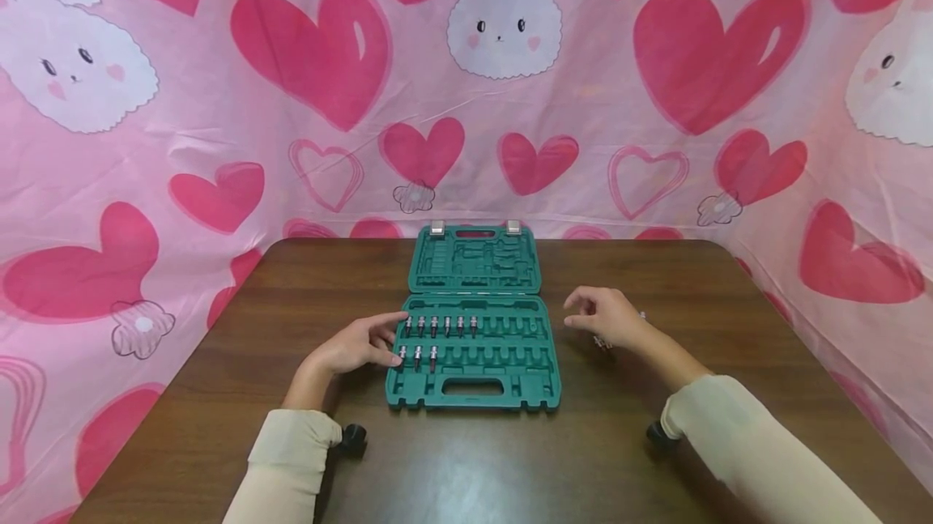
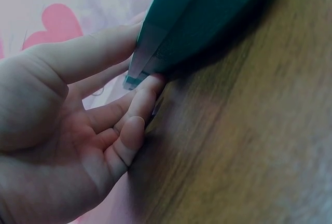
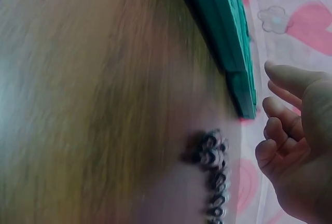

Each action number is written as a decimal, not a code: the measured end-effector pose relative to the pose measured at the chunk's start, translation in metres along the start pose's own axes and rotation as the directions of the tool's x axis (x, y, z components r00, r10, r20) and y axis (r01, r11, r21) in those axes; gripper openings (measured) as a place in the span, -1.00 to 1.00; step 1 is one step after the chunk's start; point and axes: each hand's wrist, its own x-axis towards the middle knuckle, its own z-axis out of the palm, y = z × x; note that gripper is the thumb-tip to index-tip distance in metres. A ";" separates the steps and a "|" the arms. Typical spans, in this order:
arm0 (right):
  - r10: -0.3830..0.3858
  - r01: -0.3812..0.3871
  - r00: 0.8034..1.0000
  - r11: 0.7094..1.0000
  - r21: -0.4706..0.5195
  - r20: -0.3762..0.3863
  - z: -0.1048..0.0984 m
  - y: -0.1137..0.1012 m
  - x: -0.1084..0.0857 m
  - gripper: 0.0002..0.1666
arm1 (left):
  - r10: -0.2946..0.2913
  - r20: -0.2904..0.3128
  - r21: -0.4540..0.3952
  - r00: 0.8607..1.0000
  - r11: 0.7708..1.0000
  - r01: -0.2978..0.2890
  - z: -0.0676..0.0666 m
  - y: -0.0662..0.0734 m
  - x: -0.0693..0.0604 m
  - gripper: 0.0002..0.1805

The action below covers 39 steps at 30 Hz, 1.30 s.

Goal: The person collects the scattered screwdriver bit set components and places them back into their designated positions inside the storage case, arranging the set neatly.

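The green box (image 1: 539,389) lies flat on the brown counter (image 1: 466,459), between the two hands. Its lid (image 1: 474,258) is folded back at the far side of the box, with two silver clips (image 1: 437,227) on the lid's far edge.

The left hand (image 1: 357,346) is at the left side of the box, touching it. The thumb and pointing finger are spread wide along that side, and the other fingers are a bit bent.

Inside the box, small metal bits stand in two rows. The far row (image 1: 448,325) has six bits, and the near row (image 1: 418,357) has three. Both rows start at the side of the box by the left hand. The slots toward the other side have no bits.

The right hand (image 1: 611,316) is in the air to the right of the box, apart from it. Its thumb and pointing finger have a gap between them, and I see nothing in it. Some loose bits (image 3: 210,154) sit in a line on the counter, to the right of the box and near that hand.
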 end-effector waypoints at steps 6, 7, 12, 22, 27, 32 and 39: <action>0.007 -0.006 0.999 1.000 -0.020 0.041 -0.004 0.008 -0.007 -0.75 | -0.002 0.003 0.002 1.000 1.000 0.002 0.000 0.000 0.001 -0.15; 0.001 0.001 0.999 1.000 -0.024 0.045 -0.004 0.010 -0.008 -0.75 | -0.001 0.003 0.003 1.000 1.000 0.001 0.000 0.000 0.001 -0.16; -0.040 0.042 0.998 0.998 -0.039 0.048 -0.006 0.018 -0.011 -0.78 | 0.006 0.003 0.004 1.000 1.000 -0.006 0.000 0.000 0.000 -0.16; -0.099 0.105 0.986 0.994 -0.036 0.135 -0.019 0.032 -0.023 -0.85 | 0.013 0.003 0.014 1.000 1.000 -0.013 0.002 0.000 -0.001 -0.16; -0.074 0.082 0.978 0.996 -0.031 0.195 -0.022 0.036 -0.028 -0.86 | 0.011 -0.002 0.015 1.000 1.000 -0.011 0.002 0.001 -0.001 -0.17; -0.066 0.071 0.976 0.997 -0.018 0.206 -0.023 0.040 -0.030 -0.84 | 0.010 -0.002 0.012 1.000 1.000 -0.010 0.002 0.001 -0.002 -0.16; -0.075 0.083 0.983 0.996 -0.041 0.169 -0.021 0.044 -0.035 -0.81 | 0.008 -0.004 0.018 1.000 1.000 -0.008 0.001 0.002 -0.002 -0.16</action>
